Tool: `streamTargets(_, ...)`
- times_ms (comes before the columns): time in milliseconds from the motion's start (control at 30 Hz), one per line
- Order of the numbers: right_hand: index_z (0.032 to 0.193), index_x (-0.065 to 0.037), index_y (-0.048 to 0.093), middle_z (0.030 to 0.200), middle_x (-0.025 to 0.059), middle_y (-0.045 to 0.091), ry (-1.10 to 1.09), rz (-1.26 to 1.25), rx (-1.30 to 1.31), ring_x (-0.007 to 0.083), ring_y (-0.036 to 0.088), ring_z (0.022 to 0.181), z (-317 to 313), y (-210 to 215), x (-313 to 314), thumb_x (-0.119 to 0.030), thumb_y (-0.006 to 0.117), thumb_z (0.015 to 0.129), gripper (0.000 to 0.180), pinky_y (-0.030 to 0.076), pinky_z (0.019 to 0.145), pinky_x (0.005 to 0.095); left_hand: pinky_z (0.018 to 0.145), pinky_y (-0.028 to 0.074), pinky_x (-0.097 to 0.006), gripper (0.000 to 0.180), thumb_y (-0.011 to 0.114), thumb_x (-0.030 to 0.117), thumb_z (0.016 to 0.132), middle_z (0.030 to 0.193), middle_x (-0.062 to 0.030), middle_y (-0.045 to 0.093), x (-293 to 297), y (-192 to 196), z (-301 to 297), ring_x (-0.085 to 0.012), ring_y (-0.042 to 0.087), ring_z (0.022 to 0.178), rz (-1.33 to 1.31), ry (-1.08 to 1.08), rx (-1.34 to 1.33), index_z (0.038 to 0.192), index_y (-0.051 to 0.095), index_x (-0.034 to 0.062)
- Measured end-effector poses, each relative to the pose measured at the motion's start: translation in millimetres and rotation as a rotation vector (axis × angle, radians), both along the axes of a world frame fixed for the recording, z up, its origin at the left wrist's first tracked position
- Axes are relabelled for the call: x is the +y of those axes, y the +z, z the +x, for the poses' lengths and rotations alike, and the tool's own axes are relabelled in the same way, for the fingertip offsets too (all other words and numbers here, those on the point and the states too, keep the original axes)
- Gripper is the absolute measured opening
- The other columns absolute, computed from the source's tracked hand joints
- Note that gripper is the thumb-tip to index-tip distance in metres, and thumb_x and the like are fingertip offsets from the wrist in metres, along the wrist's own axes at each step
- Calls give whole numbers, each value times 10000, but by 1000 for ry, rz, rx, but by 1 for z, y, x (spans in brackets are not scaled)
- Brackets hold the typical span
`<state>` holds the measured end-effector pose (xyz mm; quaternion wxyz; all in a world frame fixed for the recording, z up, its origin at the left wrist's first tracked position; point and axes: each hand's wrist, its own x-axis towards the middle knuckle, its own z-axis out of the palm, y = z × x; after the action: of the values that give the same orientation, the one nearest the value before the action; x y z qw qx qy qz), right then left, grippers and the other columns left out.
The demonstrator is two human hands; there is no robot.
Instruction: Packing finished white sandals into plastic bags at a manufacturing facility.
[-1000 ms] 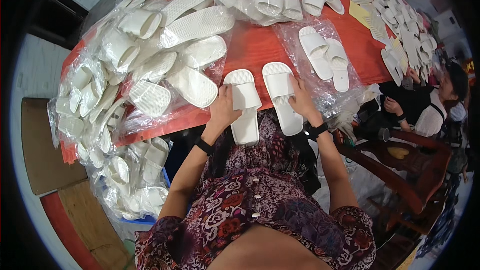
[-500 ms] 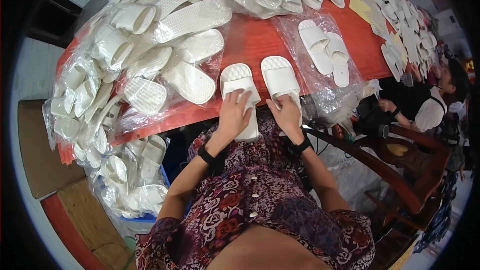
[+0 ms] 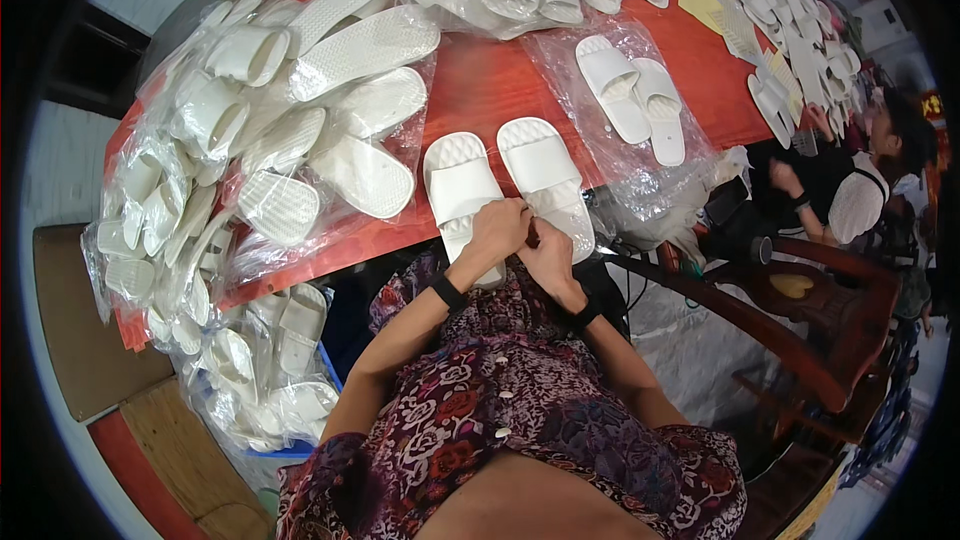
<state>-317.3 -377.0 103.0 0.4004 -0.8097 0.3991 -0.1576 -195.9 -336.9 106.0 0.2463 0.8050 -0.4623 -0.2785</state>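
Note:
Two white slide slippers lie side by side at the table's front edge, toes pointing away from me: the left slipper (image 3: 463,183) and the right slipper (image 3: 541,162). My left hand (image 3: 498,231) reaches across the left slipper's heel part. Beside it, my right hand (image 3: 548,254) rests by the inner edge of the right slipper. The fingertips of both hands meet in the gap between the two, closed together. Whatever they pinch, if anything, is too small or hidden to make out.
Many bagged white slippers (image 3: 362,50) pile up on the left of the red table (image 3: 480,90). A slipper pair (image 3: 612,90) lies on a clear plastic bag at right. Below left stands a blue crate (image 3: 330,368) of slippers; a wooden chair (image 3: 800,315) and another person (image 3: 850,180) are at right.
My hands have left the two slippers' straps and come together between them, fingertips meeting. The whole view has shifted slightly. The other person at right has moved an arm.

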Motion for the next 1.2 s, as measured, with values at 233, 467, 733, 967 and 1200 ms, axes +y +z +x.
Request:
streamTargets(233,845,-7,587,730,125,629,17,131,-156,235,625,647,-15,-5,-6,-155,676,785,183,476,584,319,636,509,-376,135,595,148,797,764,-147,663,15,-11,3,-303,649,688,-239,161,182,845,670,46)
streamTargets(467,910,-24,583,767,102,634,-86,126,-178,186,624,669,-7,-2,-17,-155,638,840,158,475,578,284,608,500,-362,114,613,108,776,741,-149,657,18,-9,-1,-293,648,662,-274,169,240,844,659,30)
streamTargets(733,865,-28,593,718,109,624,-78,84,-193,203,626,635,-6,-7,-22,-116,622,813,106,477,576,303,591,492,-372,120,594,76,782,738,-168,639,21,-6,-9,-306,632,644,-277,48,172,885,640,31)
streamTargets(967,832,-34,597,686,129,612,-108,-27,-97,249,606,604,-24,-14,-45,-143,600,826,109,464,562,334,664,489,-405,190,599,72,779,885,-176,629,39,6,0,-341,614,724,-262,74,183,959,640,29)
streamTargets(1200,849,-20,601,687,124,617,-55,-15,-86,223,608,591,-27,-12,-56,-153,609,842,133,462,558,328,616,501,-353,204,591,101,824,877,-152,656,53,-10,12,-263,636,652,-277,55,50,1009,639,32)
